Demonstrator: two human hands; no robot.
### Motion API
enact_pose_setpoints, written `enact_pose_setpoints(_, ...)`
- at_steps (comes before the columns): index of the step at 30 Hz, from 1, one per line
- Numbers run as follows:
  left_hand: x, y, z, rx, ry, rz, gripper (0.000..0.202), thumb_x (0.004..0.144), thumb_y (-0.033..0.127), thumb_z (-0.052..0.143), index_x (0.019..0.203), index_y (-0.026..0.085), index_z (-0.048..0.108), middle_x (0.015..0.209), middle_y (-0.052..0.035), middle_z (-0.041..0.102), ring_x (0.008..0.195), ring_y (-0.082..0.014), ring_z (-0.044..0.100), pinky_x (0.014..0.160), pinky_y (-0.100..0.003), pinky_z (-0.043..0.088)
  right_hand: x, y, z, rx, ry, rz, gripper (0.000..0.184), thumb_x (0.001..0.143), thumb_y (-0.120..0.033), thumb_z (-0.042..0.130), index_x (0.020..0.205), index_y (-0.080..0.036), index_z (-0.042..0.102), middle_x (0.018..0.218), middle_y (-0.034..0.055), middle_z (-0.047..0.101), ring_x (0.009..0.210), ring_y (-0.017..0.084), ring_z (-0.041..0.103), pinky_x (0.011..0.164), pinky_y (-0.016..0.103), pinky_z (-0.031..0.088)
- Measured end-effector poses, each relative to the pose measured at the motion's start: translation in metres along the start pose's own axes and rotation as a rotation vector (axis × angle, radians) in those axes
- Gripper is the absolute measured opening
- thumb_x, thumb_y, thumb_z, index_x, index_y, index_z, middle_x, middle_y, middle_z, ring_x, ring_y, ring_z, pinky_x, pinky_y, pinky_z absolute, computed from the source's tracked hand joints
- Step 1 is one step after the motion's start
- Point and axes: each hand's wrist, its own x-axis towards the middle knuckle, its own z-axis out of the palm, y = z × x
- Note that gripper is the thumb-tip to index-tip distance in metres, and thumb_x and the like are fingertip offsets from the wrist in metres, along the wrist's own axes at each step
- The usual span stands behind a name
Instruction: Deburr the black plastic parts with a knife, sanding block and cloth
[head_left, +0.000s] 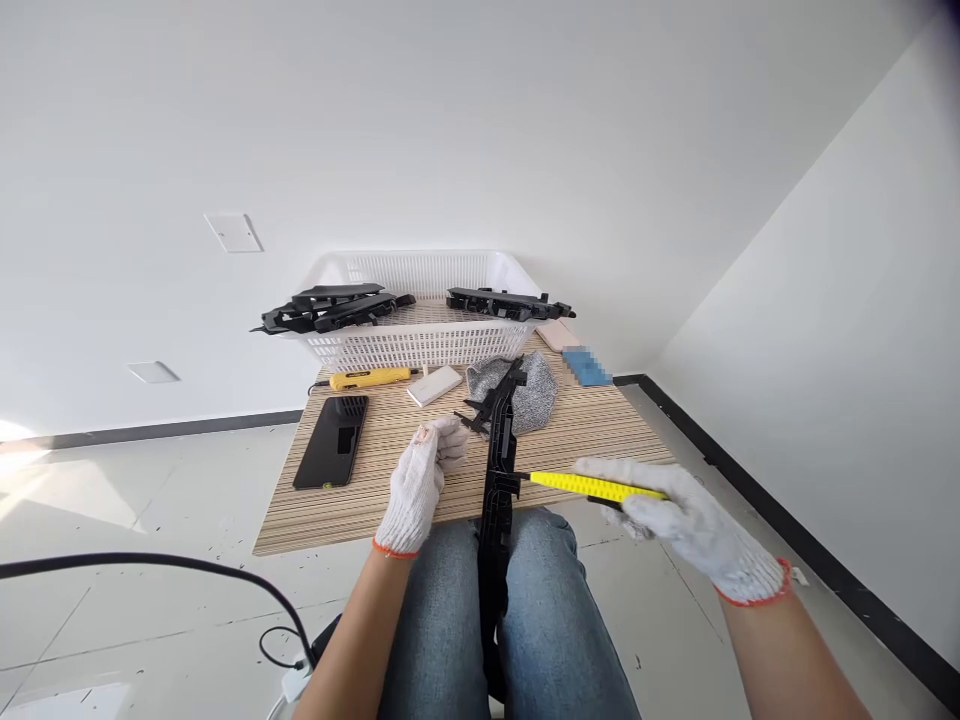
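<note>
A long black plastic part [504, 440] stands between my knees, leaning up against the table edge. My right hand [675, 510], in a white knit glove, is closed around a yellow utility knife [577, 485]. The dark tip of the knife meets the side of the part; whether it cuts in cannot be seen. To the left of the part is my left hand [427, 475], gloved too, its fingers curled together; what they hold, if anything, does not show. Small black plastic pieces [480, 415] lie just beyond its fingertips.
A white plastic basket [420, 345] at the back carries several black plastic parts [345, 305]. On the table [307, 520] lie a black phone [331, 440], a yellow tool [371, 378], a white box-like item [435, 385] and a grey cloth [536, 390]. A black cable [150, 560] crosses lower left.
</note>
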Motion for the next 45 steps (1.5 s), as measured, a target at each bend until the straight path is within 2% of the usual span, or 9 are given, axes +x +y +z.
enact_pose_setpoints(5,0.007,-0.001,-0.001,-0.084,0.003,-0.053,0.063,0.066,0.075,0.075,0.087,0.015,0.076,0.074,-0.0091,0.075,0.073,-0.0229,0.072,0.07,-0.034,0.055,0.008,0.006,0.0,0.056,0.14,-0.057,0.053,0.08,-0.043,0.063,0.125,-0.017,0.075,0.084,0.009,0.071,0.062,0.015,0.058,0.055,0.028,0.05)
enact_pose_setpoints(9,0.006,-0.003,-0.001,-0.117,0.025,-0.053,0.067,0.063,0.077,0.077,0.089,0.015,0.076,0.081,-0.0116,0.078,0.082,-0.0268,0.075,0.077,-0.038,0.058,0.011,0.004,0.001,0.025,0.025,-0.02,0.053,0.078,-0.045,0.067,0.122,-0.016,0.077,0.078,0.0083,0.07,0.056,0.014,0.055,0.051,0.027,0.048)
enact_pose_setpoints(12,0.006,-0.004,-0.002,-0.122,0.021,-0.056,0.066,0.065,0.077,0.076,0.089,0.016,0.077,0.084,-0.0122,0.079,0.085,-0.0278,0.076,0.08,-0.039,0.058,0.012,0.002,0.002,0.079,0.099,-0.025,0.054,0.079,-0.051,0.066,0.121,-0.018,0.077,0.081,0.0097,0.072,0.064,0.017,0.061,0.056,0.028,0.052)
enact_pose_setpoints(23,0.007,0.003,0.0,-0.132,0.009,-0.075,0.056,0.062,0.069,0.083,0.081,0.016,0.076,0.072,-0.0074,0.075,0.067,-0.0204,0.07,0.07,-0.034,0.056,0.018,0.013,-0.002,0.001,0.029,-0.071,0.049,0.079,-0.044,0.068,0.119,-0.017,0.077,0.088,0.0106,0.074,0.061,0.015,0.057,0.054,0.028,0.049)
enact_pose_setpoints(27,0.005,0.002,0.0,-0.132,0.001,-0.046,0.058,0.062,0.07,0.082,0.082,0.016,0.076,0.068,-0.0055,0.072,0.065,-0.0192,0.069,0.067,-0.032,0.055,0.017,0.025,0.001,0.212,0.251,-0.073,0.05,0.076,-0.047,0.068,0.114,-0.016,0.078,0.079,0.0098,0.072,0.06,0.016,0.058,0.052,0.028,0.047)
enact_pose_setpoints(31,0.006,-0.001,-0.002,-0.127,-0.004,-0.02,0.057,0.063,0.07,0.081,0.082,0.016,0.076,0.068,-0.0053,0.072,0.065,-0.0192,0.068,0.066,-0.032,0.055,0.016,0.031,0.011,0.229,0.248,0.051,0.045,0.069,-0.044,0.073,0.102,-0.014,0.079,0.065,0.0064,0.066,0.051,0.014,0.054,0.044,0.026,0.04)
enact_pose_setpoints(34,0.005,-0.003,-0.003,-0.096,-0.026,-0.011,0.055,0.067,0.07,0.078,0.084,0.017,0.076,0.07,-0.0066,0.073,0.068,-0.0219,0.07,0.067,-0.034,0.056,0.017,0.025,0.021,0.311,0.499,0.083,0.048,0.07,-0.049,0.068,0.102,-0.014,0.078,0.061,0.004,0.062,0.047,0.013,0.049,0.04,0.024,0.033)
enact_pose_setpoints(38,0.002,-0.003,-0.004,-0.09,-0.008,-0.023,0.057,0.068,0.069,0.077,0.09,0.016,0.077,0.078,-0.0099,0.076,0.078,-0.0246,0.073,0.074,-0.036,0.056,0.019,0.016,0.027,0.255,0.396,0.075,0.051,0.061,-0.047,0.08,0.099,-0.013,0.079,0.057,0.0029,0.06,0.051,0.014,0.052,0.044,0.027,0.038)
enact_pose_setpoints(45,0.002,0.001,-0.001,-0.076,-0.01,-0.016,0.06,0.063,0.071,0.079,0.084,0.015,0.075,0.069,-0.0071,0.072,0.068,-0.0216,0.069,0.067,-0.034,0.053,0.017,0.009,0.024,0.087,0.456,0.06,0.05,0.066,-0.045,0.077,0.103,-0.011,0.081,0.061,0.0041,0.063,0.053,0.015,0.055,0.047,0.028,0.044)
